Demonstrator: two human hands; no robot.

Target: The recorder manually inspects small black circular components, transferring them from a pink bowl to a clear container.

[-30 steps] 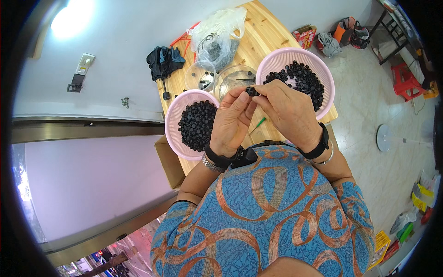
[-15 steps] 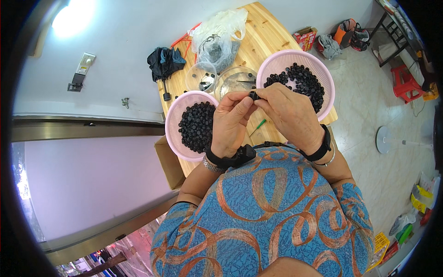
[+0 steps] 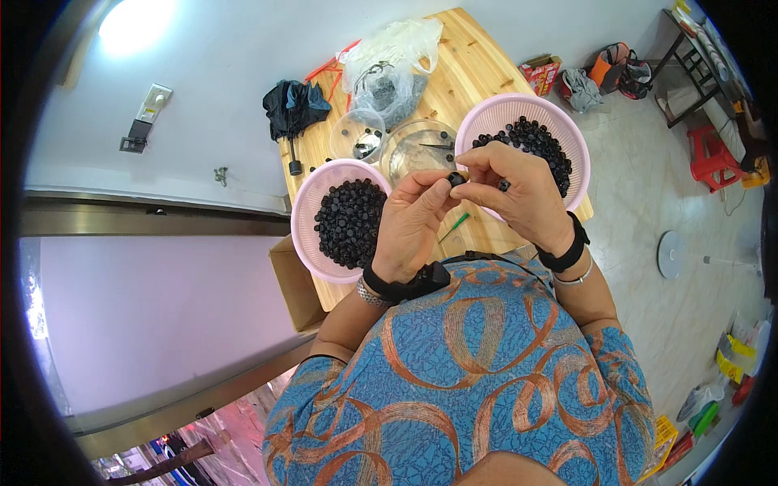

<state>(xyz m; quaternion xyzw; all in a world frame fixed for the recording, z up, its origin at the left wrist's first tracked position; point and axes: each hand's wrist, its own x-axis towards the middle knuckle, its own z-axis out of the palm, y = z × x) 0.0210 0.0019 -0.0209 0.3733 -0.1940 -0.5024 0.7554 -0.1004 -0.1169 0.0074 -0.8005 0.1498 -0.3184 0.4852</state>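
Note:
Before my chest, my left hand [image 3: 412, 223] pinches a small black round cap [image 3: 456, 178] between thumb and forefinger. My right hand [image 3: 523, 193] meets it from the other side, its thumb and fingertips at the cap. A second small black piece [image 3: 504, 185] sits within the curl of my right fingers. A pink basket [image 3: 297, 212] heaped with similar black pieces [image 3: 350, 223] stands beside my left hand. Beyond my right hand is another pink basket [image 3: 580, 146] with more black pieces [image 3: 539, 138], partly hidden by that hand.
On the wooden table [image 3: 474, 53] lie a green-handled pointed tool [image 3: 455, 226], a clear round tray [image 3: 405, 158] with dark tweezers [image 3: 436, 147], a clear tub [image 3: 344, 134], plastic bags [image 3: 393, 61] and a folded umbrella [image 3: 292, 109]. A cardboard box [image 3: 292, 283] stands by the left edge.
My right fingers have opened somewhat and shifted, bringing the black cap and the second black piece into clearer view. My left hand keeps its pinch, slightly further right.

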